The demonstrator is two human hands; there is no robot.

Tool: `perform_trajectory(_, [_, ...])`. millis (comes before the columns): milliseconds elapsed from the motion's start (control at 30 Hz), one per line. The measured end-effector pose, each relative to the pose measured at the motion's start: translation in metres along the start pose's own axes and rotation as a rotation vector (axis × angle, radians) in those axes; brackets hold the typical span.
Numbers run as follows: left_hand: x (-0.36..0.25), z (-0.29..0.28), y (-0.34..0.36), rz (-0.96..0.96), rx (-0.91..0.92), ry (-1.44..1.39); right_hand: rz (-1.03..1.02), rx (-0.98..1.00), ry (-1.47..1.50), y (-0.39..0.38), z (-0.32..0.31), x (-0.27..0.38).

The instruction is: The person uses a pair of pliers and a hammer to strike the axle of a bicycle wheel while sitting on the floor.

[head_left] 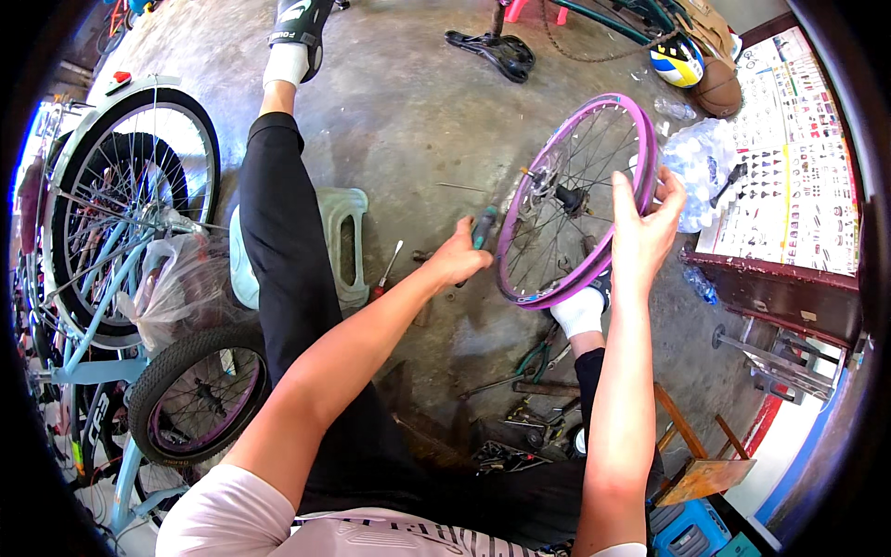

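Note:
A purple bicycle wheel rim (538, 302) with spokes and a black hub (568, 198) is tilted up in front of me at centre right. My right hand (650, 218) grips its right side, thumb up along the rim. My left hand (457, 255) is closed round a teal-handled tool (484, 227), just left of the wheel; the tool's head is not clear. A red-handled screwdriver (378, 290) lies on the floor nearby. Pliers (533, 357) and assorted metal tools (520, 436) lie between my legs, below the wheel.
A pale plastic stool (355, 213) is by my left leg. Bicycles, a large wheel (200, 148) and a small tyre (153, 408) crowd the left. A saddle (492, 51), helmet (676, 65), ball (716, 85), printed-sheet-topped cabinet (770, 290) and wooden stool (705, 478) are around me.

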State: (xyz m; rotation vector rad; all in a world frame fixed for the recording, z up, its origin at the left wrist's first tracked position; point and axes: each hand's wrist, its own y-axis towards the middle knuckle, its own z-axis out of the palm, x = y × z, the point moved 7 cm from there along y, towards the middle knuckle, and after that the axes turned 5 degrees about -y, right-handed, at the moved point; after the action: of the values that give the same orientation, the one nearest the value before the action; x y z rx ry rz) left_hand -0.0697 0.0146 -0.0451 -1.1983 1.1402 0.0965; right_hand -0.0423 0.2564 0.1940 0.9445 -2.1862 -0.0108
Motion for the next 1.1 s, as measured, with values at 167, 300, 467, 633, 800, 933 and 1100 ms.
perform_trajectory(167, [0.055, -0.025, 0.013, -0.200, -0.052, -0.173, -0.066, -0.033, 0.212, 0.004, 0.012, -0.010])
perform_trajectory(300, [0.077, -0.053, 0.032, -0.236, -0.191, -0.122, 0.166, 0.196, 0.405, 0.004, 0.037, -0.009])
perform_trajectory(467, [0.067, -0.067, 0.034, -0.294, -0.169, -0.264, 0.190, 0.291, 0.456, 0.021, 0.037, -0.001])
perform_trajectory(633, [0.064, -0.078, 0.039, -0.233, -0.244, -0.335, -0.187, 0.209, 0.100, 0.020, 0.044, 0.016])
perform_trajectory(800, [0.077, -0.083, 0.042, -0.197, -0.326, -0.358, -0.407, 0.210, -0.125, -0.060, 0.111, 0.030])
perform_trajectory(933, [0.082, -0.075, 0.030, -0.184, -0.399, -0.376, -0.464, 0.580, -0.214, -0.105, 0.199, 0.006])
perform_trajectory(1100, [0.099, -0.067, 0.012, -0.229, -0.516, -0.235, -0.459, 0.694, -0.267, -0.138, 0.248, -0.023])
